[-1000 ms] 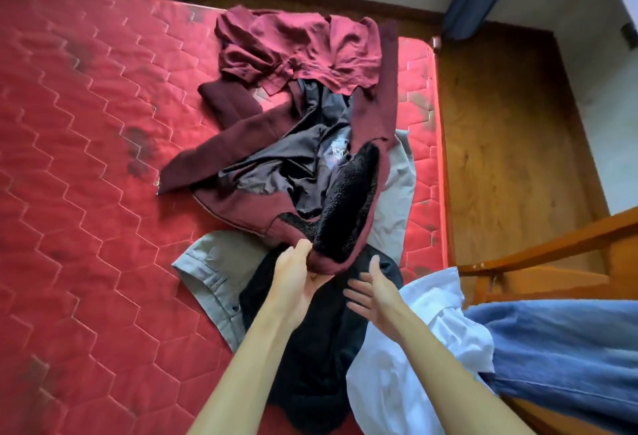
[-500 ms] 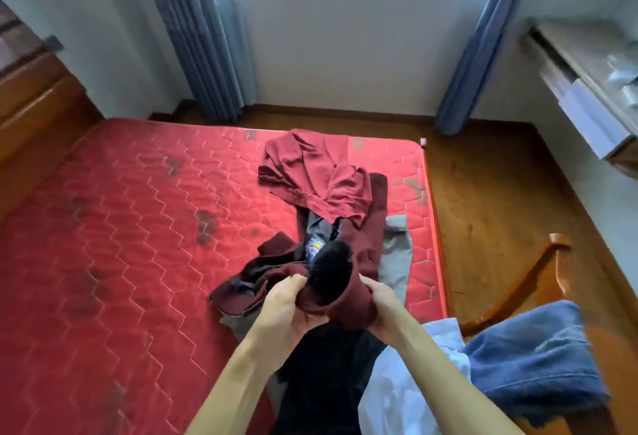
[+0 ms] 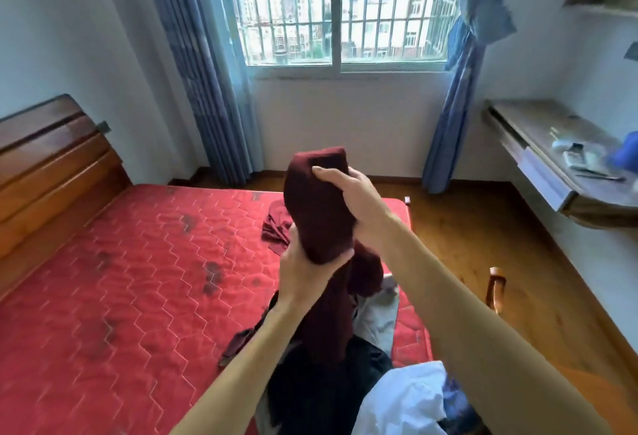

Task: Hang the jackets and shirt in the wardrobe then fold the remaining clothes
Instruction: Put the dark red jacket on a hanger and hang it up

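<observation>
Across the lower left of the frame spreads the red quilted mattress of a bed with a brown wooden headboard at the left edge. In the upper middle a barred window is flanked by blue curtains, and a wall-mounted wooden shelf with small items sits at the right, above the bare wooden floor. On the mattress, a crumpled maroon garment lies just behind my hands, partly hidden by them. At the bottom middle a black garment, a grey piece of clothing and a white shirt are heaped at the mattress edge, with my forearms crossing over them.

Both my arms reach up from the bottom of the frame toward the centre. My left hand is lower, fingers curled shut around the lower part of a bundled dark maroon thick-fabric jacket. My right hand is higher, its fingers wrapped over the top right of the same bundle, closed on it.

The jacket is raised in the centre of the frame, gathered between my two hands, with its top poking above my right hand and the rest hanging down behind my left wrist to the heap below.
</observation>
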Demonstrator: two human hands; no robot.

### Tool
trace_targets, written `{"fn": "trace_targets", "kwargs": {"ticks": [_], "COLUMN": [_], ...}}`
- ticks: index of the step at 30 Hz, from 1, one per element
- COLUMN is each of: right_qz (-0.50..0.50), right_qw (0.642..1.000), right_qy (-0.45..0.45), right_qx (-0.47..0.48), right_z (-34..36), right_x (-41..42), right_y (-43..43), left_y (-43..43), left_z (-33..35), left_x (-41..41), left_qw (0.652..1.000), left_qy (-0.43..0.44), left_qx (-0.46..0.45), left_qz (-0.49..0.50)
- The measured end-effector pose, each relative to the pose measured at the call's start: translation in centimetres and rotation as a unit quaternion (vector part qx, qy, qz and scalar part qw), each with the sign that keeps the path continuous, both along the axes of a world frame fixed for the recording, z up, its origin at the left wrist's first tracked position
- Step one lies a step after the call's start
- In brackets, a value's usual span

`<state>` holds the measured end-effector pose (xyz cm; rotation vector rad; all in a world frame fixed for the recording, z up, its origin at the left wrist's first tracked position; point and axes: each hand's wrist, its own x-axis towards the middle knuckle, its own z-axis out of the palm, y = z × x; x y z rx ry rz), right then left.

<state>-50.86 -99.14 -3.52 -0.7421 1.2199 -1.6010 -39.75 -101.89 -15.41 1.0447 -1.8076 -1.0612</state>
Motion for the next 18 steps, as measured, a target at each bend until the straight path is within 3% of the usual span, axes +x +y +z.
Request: {"fn": "trace_targets", "kwargs": {"ticks": [3,5,7,10,13,16,18], "right_qz": [0.054,0.076,0.057,0.047,0.084,0.104,0.050], "right_qw": [0.997,0.993,0.994,0.974,0.919,0.883,0.873], "right_qy": [0.002,-0.005,0.047,0.223,0.367,0.433,0.449], "right_qx": [-0.063,-0.093,-0.080,0.008,0.112,0.147,0.181], "right_z": [3.9,5.5,5.2,1.8,-1.9,-4.3,-4.8], "right_x": [-1.2,-3.0,-5.1,-6.8,-4.4,-0.1,2.6], "right_y": [0.7,1.5,2.6,4.8,7.1,6.9,5.0], "left_y": [-2.2,-3.7,-4.3,-4.4,-4.1,-3.4,-2.5], "left_z": [4.5,7.3,9.7,12.4,14.9,17.4,19.0], "left_x": [-1.4,-1.7,-1.8,-2.6,-4.0,-5.4,-6.3], "left_qw": [0.990,0.985,0.980,0.982,0.965,0.939,0.925], "left_qy": [0.018,0.032,0.042,0.078,0.140,0.217,0.259], "left_qx": [-0.100,-0.126,-0.130,-0.041,0.104,0.191,0.212], "left_qz": [0.094,0.117,0.142,0.164,0.196,0.187,0.177]}}
